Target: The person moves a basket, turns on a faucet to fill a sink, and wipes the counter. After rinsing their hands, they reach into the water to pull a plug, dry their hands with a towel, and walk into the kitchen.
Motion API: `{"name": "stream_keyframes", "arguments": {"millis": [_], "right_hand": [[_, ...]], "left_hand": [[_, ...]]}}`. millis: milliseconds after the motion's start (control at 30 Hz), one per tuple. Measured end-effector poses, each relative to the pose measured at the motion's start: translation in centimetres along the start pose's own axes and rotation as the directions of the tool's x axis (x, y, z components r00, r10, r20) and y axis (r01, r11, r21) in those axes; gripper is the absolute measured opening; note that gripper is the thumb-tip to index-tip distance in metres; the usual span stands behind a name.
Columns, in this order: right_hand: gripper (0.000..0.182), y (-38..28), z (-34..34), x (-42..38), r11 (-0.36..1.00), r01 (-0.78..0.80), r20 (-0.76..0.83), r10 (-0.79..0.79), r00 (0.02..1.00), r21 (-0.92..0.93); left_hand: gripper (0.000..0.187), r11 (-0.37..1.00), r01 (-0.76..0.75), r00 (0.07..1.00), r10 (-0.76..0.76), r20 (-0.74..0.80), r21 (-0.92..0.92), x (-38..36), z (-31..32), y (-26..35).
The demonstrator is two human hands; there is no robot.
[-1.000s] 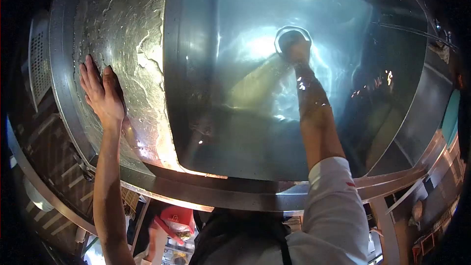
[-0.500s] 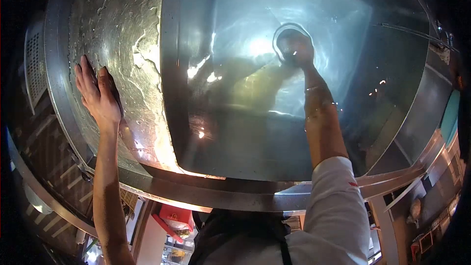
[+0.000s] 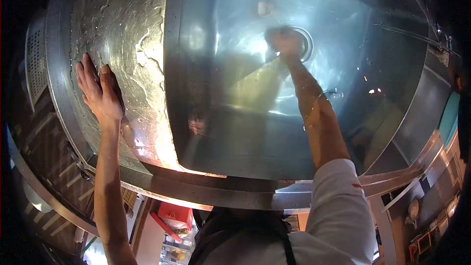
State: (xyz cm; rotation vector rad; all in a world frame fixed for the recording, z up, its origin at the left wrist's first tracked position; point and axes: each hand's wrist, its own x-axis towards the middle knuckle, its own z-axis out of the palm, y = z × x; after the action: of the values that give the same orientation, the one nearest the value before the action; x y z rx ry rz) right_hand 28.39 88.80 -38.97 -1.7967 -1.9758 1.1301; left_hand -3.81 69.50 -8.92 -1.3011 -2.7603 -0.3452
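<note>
My left hand (image 3: 100, 91) lies flat with fingers stretched out on the wet steel drainboard (image 3: 132, 24), left of the sink. Down inside the steel sink (image 3: 230, 152) is my right hand (image 3: 288, 44), smeared by motion, at the left side of the round drain ring (image 3: 310, 41). A dark blurred patch shows by its fingers; I cannot tell whether it is something held. Water glints around the drain, and a small pale blurred spot (image 3: 265, 8) shows above it.
A white perforated basket (image 3: 36, 64) stands beyond the drainboard's left edge. The sink's front rim (image 3: 235, 197) runs close before my body. Below it are a red container (image 3: 175, 216) and shelves. Something teal (image 3: 449, 118) sits at the far right.
My right hand has moved slightly left across the drain, baring the ring's right side. The pale spot above the drain has come into sight. My left hand stays on the drainboard.
</note>
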Motion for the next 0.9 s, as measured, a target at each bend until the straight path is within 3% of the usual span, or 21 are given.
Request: {"name": "stream_keyframes", "arguments": {"millis": [33,67,100,133,167,267,333,433,533,567,600,667,700,733,767,800,867,900], "right_hand": [[0.019,2.5,0.6,-0.8,0.876,0.482,0.085,-0.478,0.874,-0.033],[0.020,1.1,-0.5,-2.0,0.534,0.845,0.174,-0.831,0.529,-0.020],[0.020,-0.4,-1.6,-3.1,0.733,0.672,0.585,-0.502,0.637,-0.104],[0.026,-6.8,-4.4,-5.2,0.824,0.487,0.835,-0.032,0.550,-0.289],[0.026,-5.8,-3.7,-5.2,0.825,0.488,0.837,-0.032,0.546,-0.286],[0.028,-4.6,-0.4,-8.0,0.976,0.213,0.777,-0.173,0.605,0.051],[0.029,-5.3,3.0,-10.6,0.954,0.030,0.705,-0.241,0.667,0.299],[0.031,-4.1,7.2,-10.9,0.741,-0.206,0.571,-0.279,0.772,0.640],[0.033,-3.5,10.3,-10.2,0.360,-0.345,0.439,-0.223,0.870,0.867],[0.033,-3.5,10.1,-9.5,0.358,-0.344,0.437,-0.223,0.871,0.868],[0.034,-3.3,9.7,-8.3,0.567,-0.100,0.265,-0.216,0.940,0.818],[0.040,-4.5,6.4,-5.9,0.841,0.328,-0.083,-0.325,0.942,0.429],[0.042,-4.8,4.1,-5.0,0.875,0.432,-0.146,-0.408,0.901,0.220],[0.027,-5.9,1.8,-4.1,0.861,0.508,-0.358,-0.466,0.809,0.028],[0.023,-4.6,0.8,-3.6,0.895,0.423,-0.404,-0.442,0.801,-0.142],[0.023,-3.5,0.1,-2.8,0.895,0.423,-0.405,-0.443,0.799,-0.145],[0.019,0.8,0.1,-1.7,0.892,-0.019,-0.283,-0.123,0.951,-0.453],[0.019,2.2,-0.8,-2.0,0.890,-0.018,-0.284,-0.126,0.951,-0.455]], "left_hand": [[0.052,1.000,0.005,1.000,-0.005,0.001,-0.003,0.0,0.0,0.0],[0.052,1.000,0.005,1.000,-0.005,0.000,-0.004,0.0,0.0,0.1],[0.052,1.000,0.007,1.000,-0.007,0.001,-0.009,0.1,-0.1,0.2],[0.052,1.000,0.010,1.000,-0.010,0.006,-0.013,0.1,-0.1,0.3],[0.052,1.000,0.012,1.000,-0.012,0.009,-0.009,0.0,-0.2,0.4],[0.052,1.000,0.018,1.000,-0.018,0.010,-0.010,0.0,-0.2,0.6],[0.052,1.000,0.018,1.000,-0.018,0.008,-0.025,0.1,-0.3,0.7],[0.052,1.000,0.007,1.000,-0.007,0.010,-0.006,0.1,-0.2,0.5],[0.051,0.999,0.043,0.999,-0.042,0.017,-0.010,0.0,-0.2,0.5],[0.051,0.999,0.041,0.999,-0.040,0.017,-0.010,0.0,-0.2,0.5],[0.050,1.000,0.029,0.999,-0.028,0.015,-0.013,0.0,-0.1,0.4],[0.050,1.000,0.015,1.000,-0.014,0.015,-0.019,0.0,-0.1,0.3],[0.050,0.999,-0.007,1.000,0.008,0.009,-0.034,0.1,-0.1,0.2],[0.050,0.998,-0.029,1.000,0.029,0.002,-0.049,0.1,-0.1,0.2],[0.050,0.998,-0.030,1.000,0.030,0.003,-0.053,0.1,0.0,0.1],[0.050,0.998,-0.036,0.999,0.036,-0.002,-0.052,0.0,0.0,0.0],[0.051,0.998,-0.042,0.999,0.041,-0.007,-0.054,0.0,0.0,0.0],[0.051,0.999,-0.008,1.000,0.008,-0.002,-0.033,-0.1,0.0,0.2]]}}
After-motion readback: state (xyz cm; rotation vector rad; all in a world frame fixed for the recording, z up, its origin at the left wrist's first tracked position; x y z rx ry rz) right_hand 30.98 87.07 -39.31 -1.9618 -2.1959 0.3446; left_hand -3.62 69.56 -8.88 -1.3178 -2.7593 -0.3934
